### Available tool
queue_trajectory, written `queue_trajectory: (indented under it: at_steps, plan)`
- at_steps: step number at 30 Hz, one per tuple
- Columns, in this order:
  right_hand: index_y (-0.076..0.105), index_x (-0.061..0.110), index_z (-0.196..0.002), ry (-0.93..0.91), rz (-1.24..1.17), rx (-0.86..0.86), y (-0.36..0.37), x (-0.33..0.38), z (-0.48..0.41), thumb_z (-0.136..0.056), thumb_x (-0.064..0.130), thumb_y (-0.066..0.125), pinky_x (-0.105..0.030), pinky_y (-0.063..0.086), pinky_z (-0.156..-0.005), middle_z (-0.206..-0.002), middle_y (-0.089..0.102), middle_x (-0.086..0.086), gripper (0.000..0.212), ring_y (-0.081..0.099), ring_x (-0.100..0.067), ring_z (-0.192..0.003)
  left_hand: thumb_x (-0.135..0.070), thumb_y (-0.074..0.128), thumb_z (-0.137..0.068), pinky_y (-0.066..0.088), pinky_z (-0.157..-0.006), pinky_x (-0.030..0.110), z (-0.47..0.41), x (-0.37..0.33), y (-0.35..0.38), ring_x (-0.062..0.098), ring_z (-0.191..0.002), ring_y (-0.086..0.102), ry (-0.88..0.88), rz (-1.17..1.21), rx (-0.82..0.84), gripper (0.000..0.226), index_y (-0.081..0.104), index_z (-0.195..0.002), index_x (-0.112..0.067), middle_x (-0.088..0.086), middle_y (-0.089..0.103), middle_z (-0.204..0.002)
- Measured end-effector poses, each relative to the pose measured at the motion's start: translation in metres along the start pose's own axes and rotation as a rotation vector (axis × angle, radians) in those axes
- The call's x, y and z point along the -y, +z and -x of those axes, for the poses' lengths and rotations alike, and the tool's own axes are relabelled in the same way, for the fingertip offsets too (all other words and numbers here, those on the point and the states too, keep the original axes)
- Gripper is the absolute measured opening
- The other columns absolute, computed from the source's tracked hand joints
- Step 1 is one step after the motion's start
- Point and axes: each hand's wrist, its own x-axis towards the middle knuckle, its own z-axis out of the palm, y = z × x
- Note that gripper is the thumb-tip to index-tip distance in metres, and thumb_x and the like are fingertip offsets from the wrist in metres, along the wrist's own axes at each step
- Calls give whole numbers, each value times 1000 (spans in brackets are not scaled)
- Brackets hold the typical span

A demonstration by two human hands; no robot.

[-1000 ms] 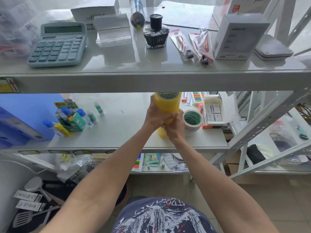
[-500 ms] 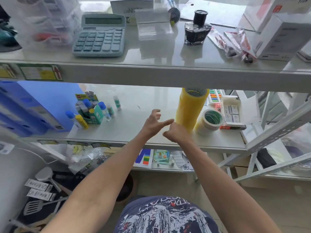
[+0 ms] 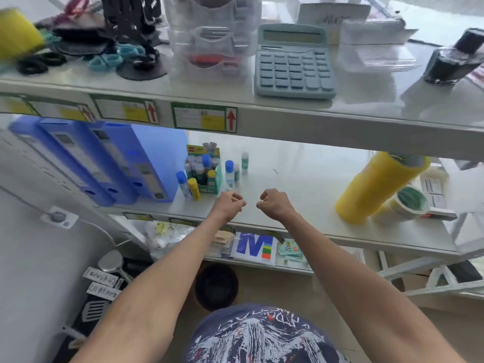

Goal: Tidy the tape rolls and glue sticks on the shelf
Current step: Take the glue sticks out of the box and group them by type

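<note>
From my remote seat I take the blue plastic file boxes (image 3: 104, 163) on the middle white shelf (image 3: 301, 179) as my landmark. Just right of them stands the green cardboard box of glue sticks (image 3: 203, 170), with loose blue-capped and yellow glue sticks (image 3: 193, 188) touching or just beside it. Further right, over the shelf's front edge, my left hand (image 3: 230, 205) hangs with its fingers (image 3: 239, 203) curled loosely into the palm, holding nothing; the glue sticks lie just behind and left of it. My right hand (image 3: 275, 204) sits beside it, fingers (image 3: 262, 203) curled the same way, empty. Well right of the file boxes stands the tall yellow stack of tape rolls (image 3: 377, 187), with a pale tape roll with a green core (image 3: 404, 205) leaning against its right side. Half a second ago my hands were near that stack with the left fingers spread; now both are closer to the glue sticks and well apart from the tape.
</note>
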Motion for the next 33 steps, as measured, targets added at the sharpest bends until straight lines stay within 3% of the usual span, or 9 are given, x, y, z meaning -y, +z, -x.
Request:
queue_trajectory:
  at_steps: [5, 7, 11, 15, 18, 22, 26, 29, 33]
  plan:
    - [70, 10, -119, -60, -20, -12, 33, 35, -7, -87, 24, 65, -34, 53, -95, -117, 72, -12, 35, 64, -28, -111, -11, 63, -86, 55, -69, 35, -1, 37, -34, 29, -80, 74, -72, 23, -11, 9, 63, -78, -16, 8, 71, -75]
    - [71, 13, -114, -70, -35, -23, 41, 45, -12, -85, 24, 65, -32, 54, -91, -114, 72, -12, 31, 66, -26, -104, -10, 63, -87, 55, -67, 33, -1, 51, -45, 27, -75, 73, -113, 50, -52, 11, 64, -78, -16, 9, 71, -78]
    - [71, 14, -107, -87, -76, -89, 53, 59, -19, -87, 24, 66, -33, 56, -85, -104, 74, -10, 23, 69, -25, -93, -17, 67, -83, 59, -79, 35, -3, 75, -67, 23, -81, 72, -200, 58, -199, 1, 67, -83, -18, 9, 75, -85]
    - [71, 13, -98, -125, -133, -168, 61, 65, -27, -90, 24, 69, -39, 63, -76, -86, 75, -6, 13, 74, -20, -71, -17, 70, -76, 54, -82, 33, -11, 84, -87, 27, -95, 66, -260, 84, -298, 27, 64, -102, -13, 7, 71, -98]
    - [70, 10, -103, -178, -171, -117, 65, 74, -28, -95, 23, 67, -28, 61, -62, -75, 75, -5, 14, 71, -10, -51, -24, 75, -78, 45, -75, 31, -19, 82, -94, 28, -99, 62, -274, 98, -353, 42, 56, -114, -10, 6, 67, -105]
    - [65, 10, -97, -189, -173, -154, 73, 89, -31, -98, 27, 64, -30, 60, -53, -67, 73, -5, 17, 68, -12, -43, -42, 82, -72, 50, -93, 42, -29, 87, -95, 29, -114, 57, -281, 107, -348, 73, 46, -130, -15, 7, 62, -122]
    - [56, 20, -82, -113, -98, -251, 80, 85, -37, -92, 38, 65, -43, 61, -62, -70, 69, -2, 23, 70, -24, -60, -39, 86, -71, 50, -93, 44, -34, 93, -93, 30, -111, 59, -249, 86, -349, 74, 45, -130, -21, 6, 64, -117]
    - [53, 17, -102, -18, -108, -284, 72, 73, -39, -88, 30, 70, -44, 59, -72, -88, 68, -5, 26, 68, -28, -80, -39, 86, -70, 50, -94, 47, -35, 93, -93, 30, -113, 58, -230, 75, -350, 74, 44, -130, -27, 6, 63, -122]
    - [42, 17, -128, 35, -200, -241, 57, 67, -53, -78, 28, 84, -40, 54, -88, -119, 53, -6, 66, 55, -19, -99, -48, 84, -70, 51, -95, 47, -36, 90, -91, 32, -115, 58, -211, 55, -345, 77, 44, -133, -30, 7, 63, -121]
